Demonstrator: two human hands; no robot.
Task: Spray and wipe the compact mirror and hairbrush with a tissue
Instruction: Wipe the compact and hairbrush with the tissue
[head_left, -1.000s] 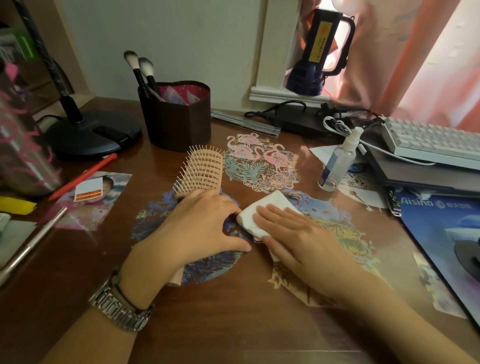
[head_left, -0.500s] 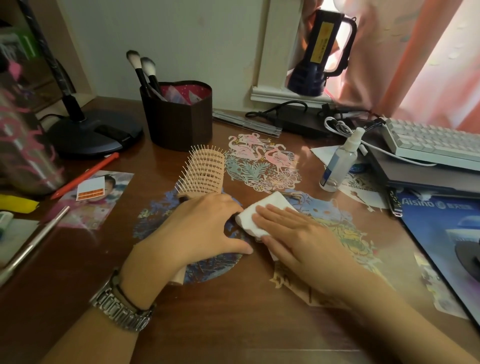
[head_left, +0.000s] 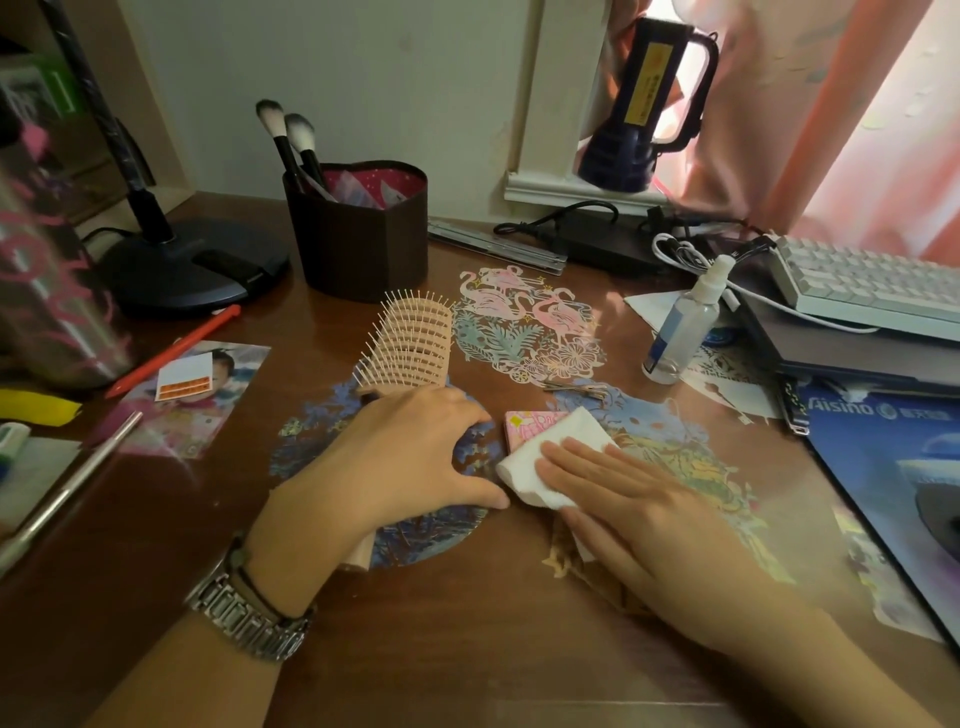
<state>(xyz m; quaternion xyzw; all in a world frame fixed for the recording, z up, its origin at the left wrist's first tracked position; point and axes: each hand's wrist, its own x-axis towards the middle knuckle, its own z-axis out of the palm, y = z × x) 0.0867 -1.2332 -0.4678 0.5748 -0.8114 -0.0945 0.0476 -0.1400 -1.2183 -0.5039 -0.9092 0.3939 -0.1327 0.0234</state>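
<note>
A pink square compact mirror (head_left: 527, 427) lies flat on the desk at the centre, mostly covered by a folded white tissue (head_left: 550, 462). My right hand (head_left: 623, 499) presses the tissue onto it with flat, straight fingers. My left hand (head_left: 395, 462) rests just left of the mirror, thumb and fingers spread in an arch, over the handle of a peach-coloured hairbrush (head_left: 410, 345) whose bristles point up. A clear spray bottle (head_left: 685, 322) with a white nozzle stands upright at the right, apart from both hands.
A dark brush holder (head_left: 363, 234) stands behind the hairbrush, a black lamp base (head_left: 192, 267) to its left. White keyboard (head_left: 872, 286) and cables lie at the back right. A red pen (head_left: 171, 351) and a photo (head_left: 202, 395) lie on the left, a metal hair clip (head_left: 576, 387) near the mirror.
My right hand has slid the tissue to the right and toward me, uncovering the mirror's pink far-left corner. My left hand stays in place by the brush handle.
</note>
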